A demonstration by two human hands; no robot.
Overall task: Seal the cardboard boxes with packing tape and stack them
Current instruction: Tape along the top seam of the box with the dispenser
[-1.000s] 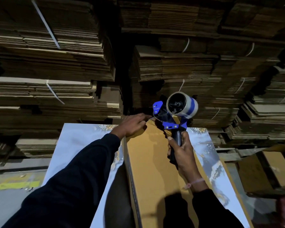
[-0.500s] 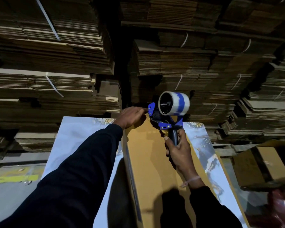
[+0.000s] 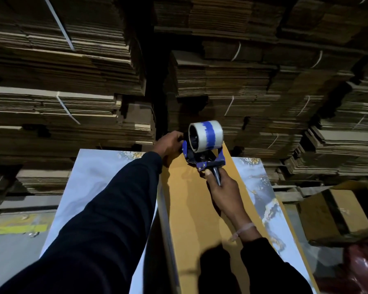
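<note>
Box: we see a long cardboard box [image 3: 191,209] lying on a marbled table [image 3: 83,187], running away from us.
Right hand: the right hand [image 3: 223,189] is curled round the handle of the tape dispenser [image 3: 202,145] (blue frame, clear roll), which sits at the box's far end.
Left hand: the left hand [image 3: 168,145] rests on the far end just beside the dispenser; whether its fingers pinch anything we cannot tell.
Behind: bundled flat cardboard stacks [image 3: 72,81].

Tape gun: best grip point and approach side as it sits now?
Take the tape gun by its dark handle, coming from the near side, as the right hand does now. The handle juts back toward the person, clear of the roll and the blue front end at the box's far edge, where the left hand rests.
</note>
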